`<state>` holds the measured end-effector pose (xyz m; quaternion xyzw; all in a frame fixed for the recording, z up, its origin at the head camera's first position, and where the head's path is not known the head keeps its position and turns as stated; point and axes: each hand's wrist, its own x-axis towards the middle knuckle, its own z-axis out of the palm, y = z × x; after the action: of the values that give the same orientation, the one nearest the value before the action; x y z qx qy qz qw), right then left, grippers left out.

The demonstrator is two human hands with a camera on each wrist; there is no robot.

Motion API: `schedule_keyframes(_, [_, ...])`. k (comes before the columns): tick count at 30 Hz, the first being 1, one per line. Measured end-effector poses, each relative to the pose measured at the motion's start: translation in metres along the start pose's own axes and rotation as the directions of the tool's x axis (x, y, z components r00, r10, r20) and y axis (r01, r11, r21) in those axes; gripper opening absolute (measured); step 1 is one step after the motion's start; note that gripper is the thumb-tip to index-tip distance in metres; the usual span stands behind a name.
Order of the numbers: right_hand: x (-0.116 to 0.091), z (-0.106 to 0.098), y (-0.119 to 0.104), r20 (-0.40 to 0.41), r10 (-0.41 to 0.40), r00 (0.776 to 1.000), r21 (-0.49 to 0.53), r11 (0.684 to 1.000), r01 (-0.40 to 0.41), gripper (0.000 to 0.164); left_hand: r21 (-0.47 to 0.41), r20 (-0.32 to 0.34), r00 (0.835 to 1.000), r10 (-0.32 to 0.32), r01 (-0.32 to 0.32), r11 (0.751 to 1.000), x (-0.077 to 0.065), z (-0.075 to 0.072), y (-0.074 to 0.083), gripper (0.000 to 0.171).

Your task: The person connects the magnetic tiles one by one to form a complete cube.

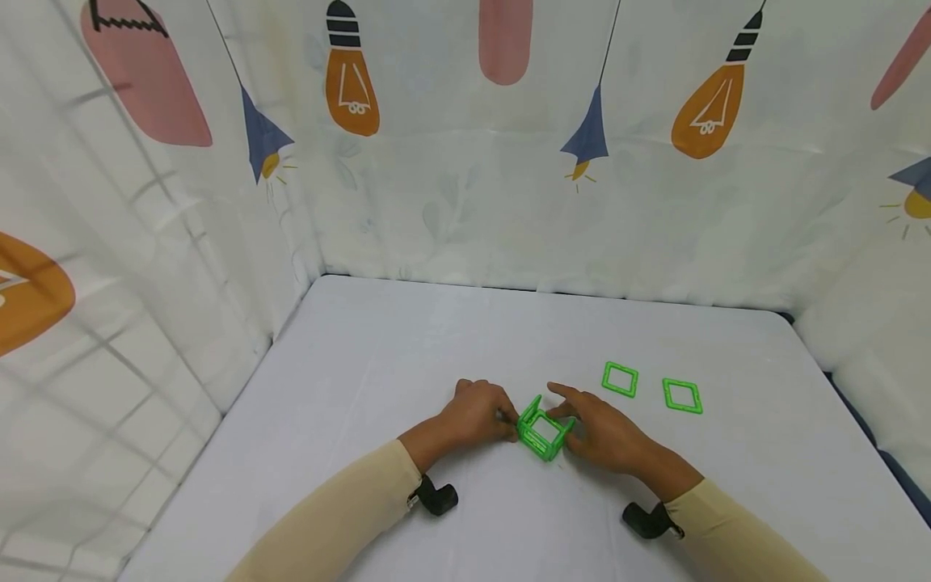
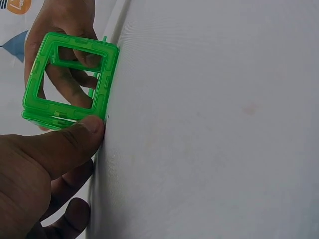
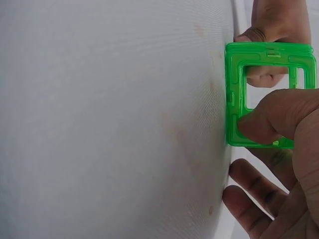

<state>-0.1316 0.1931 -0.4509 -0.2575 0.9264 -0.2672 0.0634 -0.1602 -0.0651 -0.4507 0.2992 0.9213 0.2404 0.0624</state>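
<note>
Across the counter [image 1: 436, 339], head view, I see a green box [image 1: 537, 441], seemingly part-built, between both hands; two loose squares [image 1: 619, 391] lie unjoined. Left wrist: left hand [image 2: 32, 177] grip pinches one corner. Right wrist: right hand [image 3: 304, 149] grip pinches a side.

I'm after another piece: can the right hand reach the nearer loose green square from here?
Probably yes: only white tabletop separates the right hand from that loose green square. Its fingers are on the green frame, though, so they may need to let go first.
</note>
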Motion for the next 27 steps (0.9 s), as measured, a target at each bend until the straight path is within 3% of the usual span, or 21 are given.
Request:
schedule_keyframes(11, [-0.004, -0.008, 0.004, 0.016, 0.057, 0.998, 0.017, 0.998, -0.057, 0.081, -0.022, 0.009, 1.0, -0.011, 0.011, 1.0, -0.001, 0.0, -0.001, 0.016])
schedule_keyframes(21, [-0.014, -0.031, 0.021, -0.079, 0.138, 0.987, 0.017, 0.99, -0.137, 0.079, -0.039, 0.001, 1.0, -0.021, 0.021, 0.999, -0.002, 0.0, 0.0, 0.017])
schedule_keyframes(27, [-0.018, -0.044, 0.038, -0.136, 0.146, 0.98, -0.018, 0.989, -0.15, 0.078, -0.032, -0.001, 1.0, -0.017, 0.017, 0.999, -0.003, 0.0, 0.0, 0.018])
